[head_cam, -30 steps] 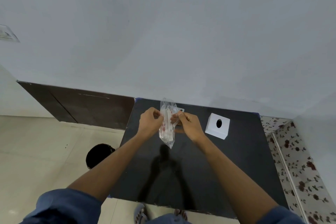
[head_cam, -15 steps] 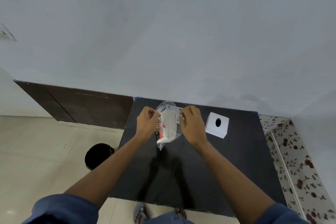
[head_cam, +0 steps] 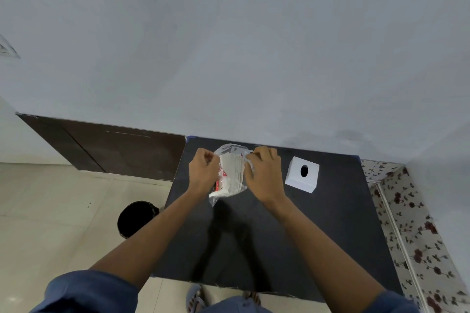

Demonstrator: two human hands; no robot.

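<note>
Both hands, left hand (head_cam: 203,171) and right hand (head_cam: 264,175), pinch one plastic bag (head_cam: 231,175) near the table (head_cam: 318,223) far edge; one white box (head_cam: 302,175) sits apart, open tabletop nearer.

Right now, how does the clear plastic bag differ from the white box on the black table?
The plastic bag is clear and crumpled, showing a white stack inside; the white box is opaque, with a dark oval hole on top. The bag is pinched between the left hand and right hand; the box lies untouched on the black table. Both are near the table's far edge.
</note>
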